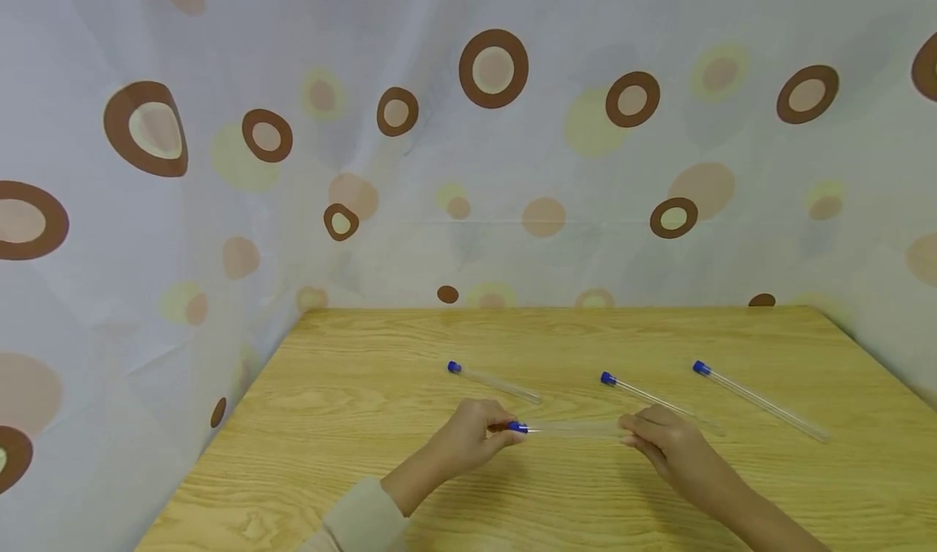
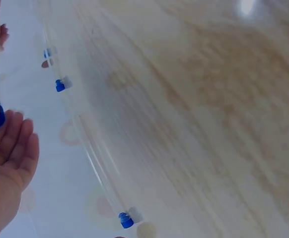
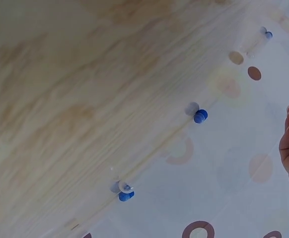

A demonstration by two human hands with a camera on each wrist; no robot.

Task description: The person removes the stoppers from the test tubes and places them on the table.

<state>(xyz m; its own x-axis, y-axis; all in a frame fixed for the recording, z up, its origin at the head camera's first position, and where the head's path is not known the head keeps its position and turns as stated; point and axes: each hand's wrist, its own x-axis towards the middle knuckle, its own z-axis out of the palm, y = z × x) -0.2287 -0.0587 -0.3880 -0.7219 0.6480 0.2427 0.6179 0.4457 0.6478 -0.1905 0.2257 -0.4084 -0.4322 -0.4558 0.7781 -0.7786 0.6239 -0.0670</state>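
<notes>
Three views, one bench (image 1: pixel 366 422)
Head camera looks forward and down; both wrist cameras skim close, sharing the blue-capped tubes (image 1: pixel 494 382).

A clear test tube (image 1: pixel 578 429) with a blue cap (image 1: pixel 517 428) is held level just above the wooden table (image 1: pixel 366 389), cap end leftward, in front of three like tubes lying there

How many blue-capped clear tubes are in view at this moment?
4. One tube is held between the left hand and right hand. Three lie on the table: a left tube, a middle tube and a far-right tube. None seems hidden.
</notes>
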